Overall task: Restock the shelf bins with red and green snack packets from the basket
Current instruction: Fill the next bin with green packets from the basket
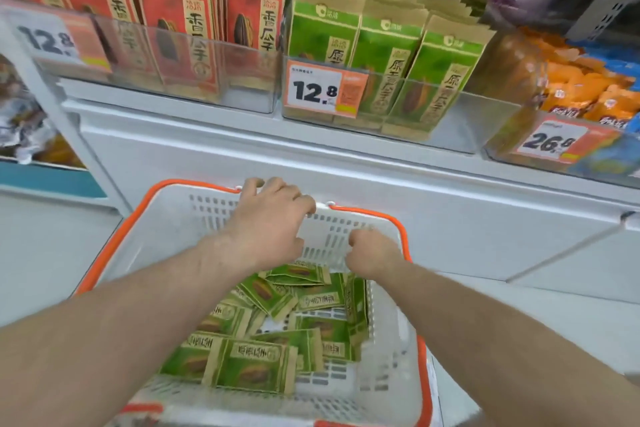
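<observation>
The left hand (pixel 268 218) reaches across the basket (pixel 114 243), its fingers curled over the far rim in a firm grip that seems to steady it. The right hand (pixel 372 253) is lower, inside the basket by the far wall, fingers bent downward; whether its grip has closed on a packet or is only reaching cannot be told, because the fingertips are hidden. Just beneath it lie the green packets (pixel 256 360), loose and overlapping across the basket floor. No red packets show in the basket.

To do this step well, the right hand should probably take a few flat-lying packets together, square their edges, and lift them upright so they slot behind the standing row.

Above, on the white shelf (pixel 207 135), a clear bin of green packets (pixel 460 125) stands directly ahead with room at its right end. To its left, a clear bin (pixel 249 73) holds red packets (pixel 173 10). Price tags reading 12.8 (pixel 323 88) hang on the bin fronts. Orange snack bags (pixel 585 80) fill the bin at far right.
</observation>
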Demonstrator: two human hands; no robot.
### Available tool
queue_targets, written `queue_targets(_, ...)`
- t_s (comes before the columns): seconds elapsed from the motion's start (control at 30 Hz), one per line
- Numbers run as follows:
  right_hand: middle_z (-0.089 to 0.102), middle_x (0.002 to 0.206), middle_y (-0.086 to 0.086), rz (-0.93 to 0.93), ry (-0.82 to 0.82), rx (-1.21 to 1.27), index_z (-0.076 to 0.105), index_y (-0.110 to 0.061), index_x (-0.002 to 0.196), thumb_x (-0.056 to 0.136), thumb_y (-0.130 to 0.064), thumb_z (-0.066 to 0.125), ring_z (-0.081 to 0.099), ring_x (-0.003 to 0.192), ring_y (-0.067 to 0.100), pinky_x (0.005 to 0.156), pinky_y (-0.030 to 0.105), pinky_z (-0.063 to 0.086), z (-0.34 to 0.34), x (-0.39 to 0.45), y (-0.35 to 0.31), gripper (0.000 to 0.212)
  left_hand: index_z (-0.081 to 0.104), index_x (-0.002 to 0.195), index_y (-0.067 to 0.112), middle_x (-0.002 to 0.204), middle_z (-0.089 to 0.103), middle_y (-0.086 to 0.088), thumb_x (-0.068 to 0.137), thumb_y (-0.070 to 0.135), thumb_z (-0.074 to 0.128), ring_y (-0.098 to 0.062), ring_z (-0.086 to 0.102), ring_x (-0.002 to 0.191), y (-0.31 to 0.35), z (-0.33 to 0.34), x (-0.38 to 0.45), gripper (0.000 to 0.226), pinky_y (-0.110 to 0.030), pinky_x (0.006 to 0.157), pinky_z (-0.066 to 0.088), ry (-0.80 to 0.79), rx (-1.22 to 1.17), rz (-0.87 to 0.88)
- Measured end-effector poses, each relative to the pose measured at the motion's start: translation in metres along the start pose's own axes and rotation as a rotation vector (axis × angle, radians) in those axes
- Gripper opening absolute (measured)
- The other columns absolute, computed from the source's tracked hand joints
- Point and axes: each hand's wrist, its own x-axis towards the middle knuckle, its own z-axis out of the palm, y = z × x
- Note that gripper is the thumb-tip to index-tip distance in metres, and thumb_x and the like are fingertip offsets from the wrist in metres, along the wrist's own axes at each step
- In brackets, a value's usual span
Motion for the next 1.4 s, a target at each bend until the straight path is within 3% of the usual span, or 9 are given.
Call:
queue_targets(0.23,0.056,0.080,-0.004,0.426,-0.136,0.184,0.046,-0.013,0.106,0.089,-0.022,0.060,0.051,0.064,0.011,0.051,0.024,0.041,0.087,0.008,0.004,0.024,0.049,0.130,0.034,0.134,0.052,0.011,0.087,0.037,0.060,-0.016,0.037,0.128,-0.011,0.034,0.003,0.045,-0.040,0.106,0.021,-0.080,-0.095,-0.071)
queue_targets(0.37,0.065,0.092,0.002,0.525,-0.069,0.284,0.043,-0.017,0.119,0.091,-0.016,0.057,0.066,0.083,0.025,0.070,0.036,0.057,0.110,0.013,0.004,0.031,0.050,0.131,0.033,0.135,0.053,0.010,0.088,0.036,0.060,-0.016,0.039,0.129,-0.017,0.043,0.006,0.044,-0.041,0.108,0.022,-0.100,-0.133,-0.091)
queue_targets(0.53,0.064,0.096,0.002,0.402,-0.038,0.150,0.029,-0.020,0.134,0.094,-0.009,0.050,0.066,0.082,0.024,0.063,0.035,0.052,0.111,0.011,0.002,0.047,0.051,0.130,0.033,0.131,0.055,0.011,0.087,0.033,0.063,-0.014,0.044,0.125,-0.032,0.059,0.000,0.044,-0.041,0.110,0.025,-0.195,-0.199,-0.134)
queue_targets(0.63,0.061,0.086,0.000,0.300,-0.113,0.241,0.051,-0.017,0.114,0.090,-0.009,0.052,0.061,0.070,0.018,0.057,0.030,0.051,0.074,0.021,-0.015,0.025,0.051,0.131,0.032,0.129,0.057,0.011,0.088,0.027,0.064,-0.014,0.047,0.121,-0.043,0.069,-0.007,0.046,-0.041,0.110,0.031,-0.290,-0.255,-0.175)
queue_targets(0.73,0.058,0.059,0.007,0.424,-0.272,0.647,0.061,-0.003,0.083,0.089,-0.006,0.049,0.050,0.040,0.013,0.040,0.023,0.042,0.028,0.029,-0.034,0.014,0.050,0.134,0.029,0.132,0.057,0.009,0.087,0.025,0.068,-0.012,0.051,0.120,-0.047,0.076,-0.012,0.051,-0.039,0.107,0.040,-0.346,-0.366,-0.213)
queue_targets(0.83,0.065,0.065,0.006,0.544,-0.458,1.322,0.066,-0.001,0.099,0.095,-0.016,0.053,0.046,0.039,0.008,0.033,0.017,0.035,0.003,0.027,-0.046,0.021,0.043,0.142,0.025,0.141,0.051,0.006,0.082,0.033,0.077,-0.013,0.050,0.125,-0.045,0.077,-0.016,0.069,-0.036,0.108,0.042,-0.370,-0.566,-0.263)
queue_targets(1.0,0.067,0.066,0.004,0.560,-0.651,1.675,0.070,0.000,0.108,0.098,-0.031,0.049,0.056,0.041,0.007,0.036,0.015,0.045,-0.011,0.019,-0.059,0.039,0.051,0.133,0.025,0.130,0.059,0.008,0.079,0.028,0.082,-0.012,0.057,0.119,-0.044,0.070,-0.016,0.063,-0.040,0.105,0.045,-0.251,-0.945,-0.419)
queue_targets(1.13,0.069,0.079,0.009,0.533,-0.607,1.740,0.064,0.005,0.120,0.100,-0.035,0.046,0.060,0.044,0.010,0.037,0.018,0.049,-0.024,0.009,-0.069,0.048,0.063,0.102,0.031,0.106,0.068,0.008,0.084,0.019,0.076,-0.013,0.066,0.099,-0.044,0.064,-0.014,0.026,-0.045,0.095,0.053,-0.142,-1.102,-0.504)
queue_targets(1.4,0.047,0.069,0.003,0.331,-0.137,1.203,0.062,-0.010,0.102,0.098,-0.051,0.049,0.034,0.044,0.013,0.044,0.022,0.028,-0.104,-0.023,-0.054,0.043,0.069,0.100,0.030,0.105,0.073,0.004,0.088,0.011,0.071,-0.016,0.069,0.097,-0.034,0.038,-0.007,0.022,-0.046,0.093,0.054,-0.084,-1.177,-0.461)
